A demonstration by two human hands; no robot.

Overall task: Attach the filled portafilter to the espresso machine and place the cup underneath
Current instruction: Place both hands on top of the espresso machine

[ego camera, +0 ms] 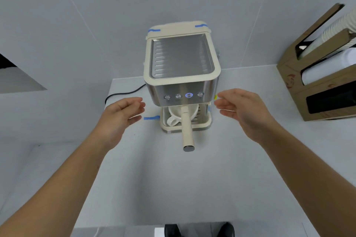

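Portafilter (pixel 187 129) sits locked in the espresso machine (pixel 182 75), handle pointing straight out toward the camera; cup (pixel 178 116) is on the drip tray under it, handle to the left. Left hand (pixel 123 116) and right hand (pixel 240 108) hover either side of the machine, both loosely spread, holding nothing, touching nothing.

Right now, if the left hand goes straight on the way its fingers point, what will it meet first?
Probably the espresso machine: the left hand is open, fingers pointing right toward the machine's steel side. Blue tape lies on the counter lower down. Depth is unclear from one view.
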